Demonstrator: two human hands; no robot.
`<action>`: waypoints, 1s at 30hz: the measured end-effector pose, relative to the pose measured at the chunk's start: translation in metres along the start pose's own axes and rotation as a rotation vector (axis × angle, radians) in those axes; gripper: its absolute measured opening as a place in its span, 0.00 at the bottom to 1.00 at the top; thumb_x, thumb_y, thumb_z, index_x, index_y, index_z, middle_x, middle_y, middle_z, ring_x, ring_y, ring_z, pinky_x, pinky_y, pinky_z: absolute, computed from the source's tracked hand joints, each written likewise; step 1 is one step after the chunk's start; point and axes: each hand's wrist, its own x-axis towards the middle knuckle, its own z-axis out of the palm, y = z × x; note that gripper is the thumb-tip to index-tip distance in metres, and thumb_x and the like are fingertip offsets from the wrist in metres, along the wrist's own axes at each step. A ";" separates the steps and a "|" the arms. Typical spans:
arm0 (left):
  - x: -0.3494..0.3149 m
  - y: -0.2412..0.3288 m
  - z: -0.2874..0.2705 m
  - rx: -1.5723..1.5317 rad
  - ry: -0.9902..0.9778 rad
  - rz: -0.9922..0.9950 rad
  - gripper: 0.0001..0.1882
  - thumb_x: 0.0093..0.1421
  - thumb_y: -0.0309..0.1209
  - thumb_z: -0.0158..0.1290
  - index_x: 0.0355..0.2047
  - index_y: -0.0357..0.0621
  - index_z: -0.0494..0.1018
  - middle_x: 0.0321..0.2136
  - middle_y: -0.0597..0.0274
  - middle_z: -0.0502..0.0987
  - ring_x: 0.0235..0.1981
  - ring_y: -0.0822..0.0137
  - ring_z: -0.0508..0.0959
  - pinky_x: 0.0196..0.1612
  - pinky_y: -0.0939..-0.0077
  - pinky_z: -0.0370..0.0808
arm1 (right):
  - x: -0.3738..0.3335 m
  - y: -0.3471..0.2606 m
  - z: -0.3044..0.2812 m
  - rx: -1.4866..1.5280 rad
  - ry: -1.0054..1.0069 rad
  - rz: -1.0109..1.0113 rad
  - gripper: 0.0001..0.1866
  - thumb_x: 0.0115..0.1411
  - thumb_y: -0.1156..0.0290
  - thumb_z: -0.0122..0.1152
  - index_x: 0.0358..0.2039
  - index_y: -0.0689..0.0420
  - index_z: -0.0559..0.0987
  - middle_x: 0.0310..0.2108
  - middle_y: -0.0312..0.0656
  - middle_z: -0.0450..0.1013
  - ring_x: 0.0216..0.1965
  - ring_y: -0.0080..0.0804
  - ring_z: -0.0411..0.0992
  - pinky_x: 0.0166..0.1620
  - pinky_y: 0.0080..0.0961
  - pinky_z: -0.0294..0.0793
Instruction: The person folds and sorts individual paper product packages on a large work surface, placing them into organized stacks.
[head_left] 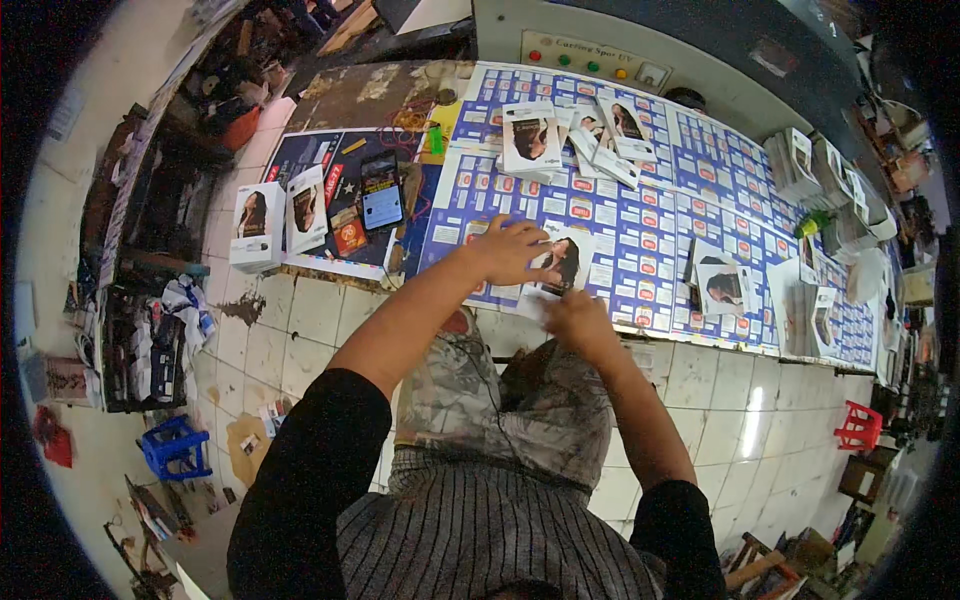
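Observation:
A white printed carton piece (572,268) with a picture of long dark hair lies near the table's front edge. My left hand (513,252) rests on its left part with the fingers spread. At its lower right edge is my right hand (580,322), smeared by motion, so its fingers and anything in them cannot be made out. Beneath lie blue printed sheets (470,215) that cover the table. Beyond my hands sit a stack of similar cartons (531,142) and a loose heap of cartons (615,150).
To the left, cartons (257,222) stand beside a phone (381,190) and a small red packet (349,234). More cartons (722,285) lie to the right, with piles (795,165) further back. A machine panel with coloured buttons (590,66) borders the far side.

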 end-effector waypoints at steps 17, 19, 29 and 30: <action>-0.042 -0.011 0.066 -0.358 0.466 -0.178 0.29 0.71 0.42 0.42 0.68 0.45 0.55 0.66 0.48 0.61 0.67 0.48 0.60 0.67 0.51 0.55 | 0.020 0.006 -0.041 0.366 0.124 0.344 0.50 0.46 0.44 0.73 0.65 0.55 0.65 0.66 0.55 0.59 0.66 0.57 0.56 0.64 0.58 0.55; -0.037 -0.004 0.063 -0.335 0.529 -0.167 0.29 0.70 0.40 0.44 0.66 0.39 0.57 0.63 0.43 0.63 0.63 0.44 0.64 0.65 0.52 0.60 | 0.006 -0.028 -0.013 0.118 0.006 0.138 0.60 0.44 0.37 0.71 0.71 0.51 0.55 0.72 0.53 0.45 0.73 0.53 0.43 0.69 0.59 0.44; -0.035 -0.004 0.053 -0.340 0.717 -0.270 0.29 0.67 0.42 0.50 0.63 0.40 0.61 0.56 0.41 0.68 0.55 0.41 0.70 0.59 0.52 0.67 | 0.026 0.041 -0.128 0.168 1.046 0.296 0.28 0.51 0.88 0.50 0.53 0.56 0.77 0.49 0.52 0.75 0.51 0.51 0.72 0.53 0.41 0.71; -0.034 -0.004 0.052 -0.351 0.697 -0.278 0.29 0.66 0.43 0.51 0.62 0.41 0.63 0.56 0.42 0.69 0.56 0.42 0.70 0.59 0.51 0.66 | 0.043 0.055 -0.142 0.132 1.177 0.272 0.31 0.49 0.89 0.50 0.54 0.56 0.77 0.53 0.52 0.73 0.54 0.51 0.69 0.58 0.42 0.66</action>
